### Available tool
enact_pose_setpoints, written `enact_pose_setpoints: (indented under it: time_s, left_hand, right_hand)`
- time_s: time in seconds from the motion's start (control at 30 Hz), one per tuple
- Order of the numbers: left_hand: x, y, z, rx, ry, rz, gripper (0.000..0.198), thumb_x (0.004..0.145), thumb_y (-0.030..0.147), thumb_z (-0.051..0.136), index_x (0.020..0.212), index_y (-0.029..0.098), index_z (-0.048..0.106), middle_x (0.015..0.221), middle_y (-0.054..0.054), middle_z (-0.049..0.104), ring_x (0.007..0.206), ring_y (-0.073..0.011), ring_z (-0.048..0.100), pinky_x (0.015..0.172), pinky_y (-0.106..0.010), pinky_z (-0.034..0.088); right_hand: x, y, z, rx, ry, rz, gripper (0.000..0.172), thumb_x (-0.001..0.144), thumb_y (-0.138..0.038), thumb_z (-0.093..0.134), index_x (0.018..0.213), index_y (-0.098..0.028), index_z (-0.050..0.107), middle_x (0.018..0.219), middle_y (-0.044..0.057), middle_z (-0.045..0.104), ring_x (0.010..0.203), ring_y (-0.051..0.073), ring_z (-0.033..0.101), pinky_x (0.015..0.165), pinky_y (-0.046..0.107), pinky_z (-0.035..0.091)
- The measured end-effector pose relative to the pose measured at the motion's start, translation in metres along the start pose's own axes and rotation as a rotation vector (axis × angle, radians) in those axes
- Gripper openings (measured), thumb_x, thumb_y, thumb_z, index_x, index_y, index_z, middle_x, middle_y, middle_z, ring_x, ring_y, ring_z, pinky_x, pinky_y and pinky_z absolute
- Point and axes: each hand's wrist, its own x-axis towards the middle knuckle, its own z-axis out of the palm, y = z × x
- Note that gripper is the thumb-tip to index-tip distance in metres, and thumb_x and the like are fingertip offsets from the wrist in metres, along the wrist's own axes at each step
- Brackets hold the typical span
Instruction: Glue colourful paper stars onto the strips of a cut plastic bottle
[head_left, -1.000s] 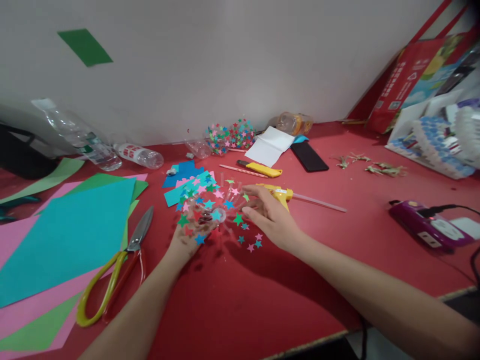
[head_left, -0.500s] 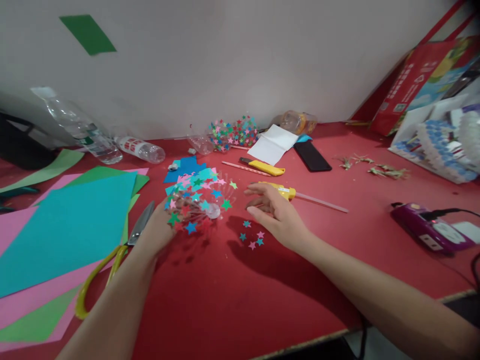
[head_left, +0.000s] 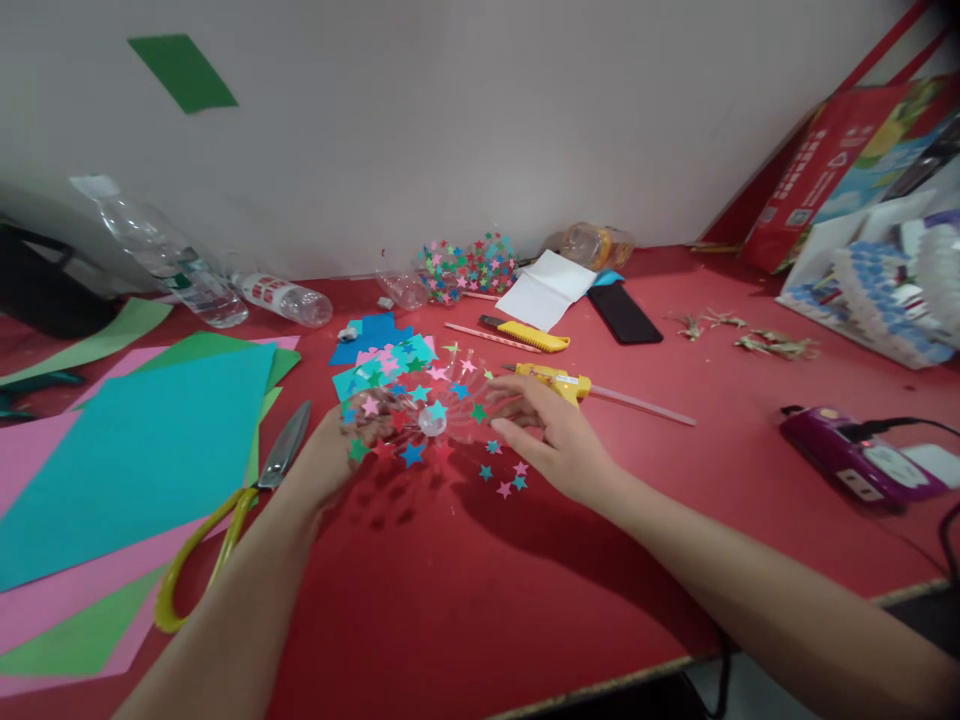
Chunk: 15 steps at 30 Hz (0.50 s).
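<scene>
My left hand (head_left: 330, 462) grips a clear plastic piece cut into thin strips with coloured paper stars on their tips (head_left: 417, 405), held just above the red table (head_left: 465, 600). My right hand (head_left: 551, 438) reaches in from the right, its fingertips at the star-tipped strips; the fingers are loosely curled. A few loose paper stars (head_left: 505, 478) lie on the table under my right hand. A yellow glue gun (head_left: 559, 379) lies just behind that hand.
Coloured paper sheets (head_left: 135, 450) and yellow-handled scissors (head_left: 225, 520) lie at the left. Plastic bottles (head_left: 281, 300), another star-covered piece (head_left: 469, 268), a yellow utility knife (head_left: 529, 336), white paper, a black phone (head_left: 622, 312) sit behind. A purple power strip (head_left: 847, 450) lies right.
My left hand swung the star piece left, away from my right hand, then brought it back right. My right hand is at the strips again.
</scene>
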Motion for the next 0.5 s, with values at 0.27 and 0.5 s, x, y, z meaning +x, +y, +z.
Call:
enact_pose_setpoints:
  time_s: [0.27,0.5]
  left_hand:
    - [0.018,-0.016,-0.02,0.26,0.111,-0.058,0.012,0.064,0.015,0.06,0.075,0.018,0.056,0.056,0.005,0.055,0.056,-0.0143,0.049,0.058,-0.024,0.036]
    - [0.016,-0.015,-0.028,0.354,0.284,0.076,0.008,0.069,0.014,0.061,0.062,0.018,0.059,0.046,0.008,0.05,0.046,-0.0091,0.043,0.047,-0.02,0.03]
  right_hand:
    - [-0.001,0.0,-0.014,-0.191,0.064,-0.065,0.018,0.092,-0.024,0.054,0.11,-0.02,0.056,0.093,0.004,0.065,0.077,0.013,0.061,0.069,0.028,0.051]
    - [-0.002,-0.012,-0.039,-0.774,-0.376,-0.215,0.01,0.087,-0.017,0.058,0.079,-0.016,0.063,0.08,0.005,0.063,0.072,0.016,0.056,0.064,0.028,0.039]
